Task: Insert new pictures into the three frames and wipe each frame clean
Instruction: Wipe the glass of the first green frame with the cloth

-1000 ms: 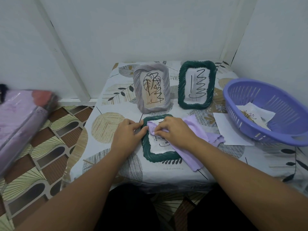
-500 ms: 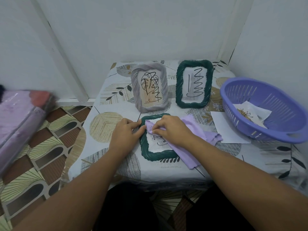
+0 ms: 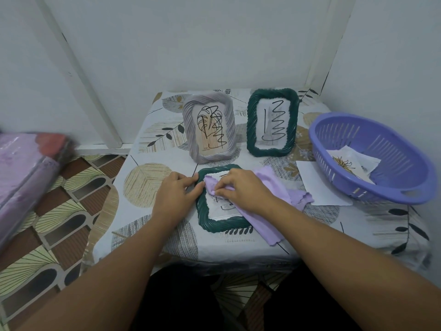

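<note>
Bunching a soft lilac cloth (image 3: 267,211) between curled fingers and thumb, the right hand (image 3: 241,189) is pressed onto the glass of a dark green frame (image 3: 214,224) that is laid flat near the front edge of the desk (image 3: 148,182). The frame's left edge is steadied by the left hand (image 3: 176,194), whose bent fingers are rested against the twisted, rope-like rim. The rest of the cloth is draped over the frame's right side and spread onto the desk. Behind, two frames of the same ribbed, rounded-rectangle shape are stood upright, well apart from the hands: a pale grey frame (image 3: 210,127) on the left and a second green frame (image 3: 273,123) on the right, each filled with a black line drawing. To the right, a white sheet of paper (image 3: 317,185) is laid flat, partly tucked under a slotted purple plastic basket (image 3: 372,158) in which printed papers (image 3: 350,163) are held. The desk is covered with a glossy leaf-patterned cloth.
</note>
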A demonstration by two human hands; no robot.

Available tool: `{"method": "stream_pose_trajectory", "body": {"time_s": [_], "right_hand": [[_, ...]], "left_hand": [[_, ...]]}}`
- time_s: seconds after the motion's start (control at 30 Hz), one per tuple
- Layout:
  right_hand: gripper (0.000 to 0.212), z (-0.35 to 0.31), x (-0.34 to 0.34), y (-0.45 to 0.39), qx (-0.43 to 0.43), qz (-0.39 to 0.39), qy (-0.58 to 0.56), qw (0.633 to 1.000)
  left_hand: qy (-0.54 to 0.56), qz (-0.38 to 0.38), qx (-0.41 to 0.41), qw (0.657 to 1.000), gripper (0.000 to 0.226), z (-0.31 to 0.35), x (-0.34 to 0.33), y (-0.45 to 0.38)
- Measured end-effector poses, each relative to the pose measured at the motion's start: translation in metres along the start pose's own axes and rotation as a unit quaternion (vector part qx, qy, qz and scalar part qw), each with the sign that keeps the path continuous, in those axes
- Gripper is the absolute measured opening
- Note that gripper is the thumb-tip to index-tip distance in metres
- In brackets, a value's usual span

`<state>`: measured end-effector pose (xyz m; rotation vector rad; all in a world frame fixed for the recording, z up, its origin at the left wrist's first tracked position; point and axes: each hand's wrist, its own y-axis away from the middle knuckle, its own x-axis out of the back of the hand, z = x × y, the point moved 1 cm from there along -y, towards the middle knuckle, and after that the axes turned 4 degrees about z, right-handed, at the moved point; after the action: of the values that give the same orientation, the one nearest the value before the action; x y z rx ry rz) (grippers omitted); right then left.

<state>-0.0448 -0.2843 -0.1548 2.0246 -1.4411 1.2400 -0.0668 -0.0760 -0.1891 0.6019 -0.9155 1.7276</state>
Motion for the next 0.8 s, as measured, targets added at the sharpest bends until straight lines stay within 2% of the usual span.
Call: {"method": "stream_pose_trajectory", "body": {"time_s": [0.5, 0.67, 0.8], "right_hand": [[0.014, -0.0017, 0.0009, -0.0032, 0.005, 0.002, -0.004, 1.0], [0.013, 0.0037, 0.0027, 0.0052, 0.024, -0.037, -0.047, 0.998], [0.012, 0.0012, 0.0028, -0.0021, 0.012, -0.006, -0.019, 1.0]], "left_hand": [[-0.006, 0.0, 0.001, 1.0, 0.042, 0.0007, 0.0007, 0.0003], [-0.002, 0.002, 0.001, 1.0, 0.04, 0.0025, 0.0017, 0.0009], [-0.002, 0.002, 0.0, 1.0, 0.04, 0.0024, 0.0013, 0.001]]}}
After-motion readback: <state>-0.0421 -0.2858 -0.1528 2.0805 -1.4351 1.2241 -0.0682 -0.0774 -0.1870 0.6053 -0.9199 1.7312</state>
